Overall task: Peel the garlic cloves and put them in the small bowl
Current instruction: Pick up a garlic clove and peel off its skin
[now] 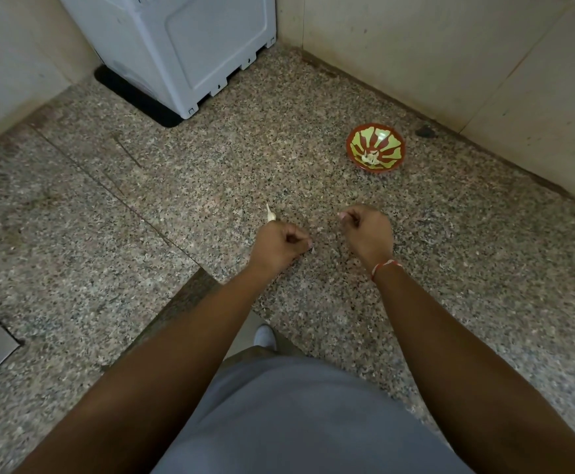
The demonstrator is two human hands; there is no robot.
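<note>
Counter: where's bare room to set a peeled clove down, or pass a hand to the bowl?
The granite counter is bare between the white appliance and the small bowl, and along the right edge below the bowl. Right hand has an unblocked stretch of counter up to the bowl. It is tight only around the left hand, where a garlic clove shows.

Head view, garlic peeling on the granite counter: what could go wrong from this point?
1. The garlic clove sits just beyond the left hand, loose on the counter; a knuckle could knock it away.
2. The small bowl stands well off to the right hand side near the wall, so a peeled clove might drop on the way.
3. Pale peel scraps would be hard to spot on the speckled stone.
</note>
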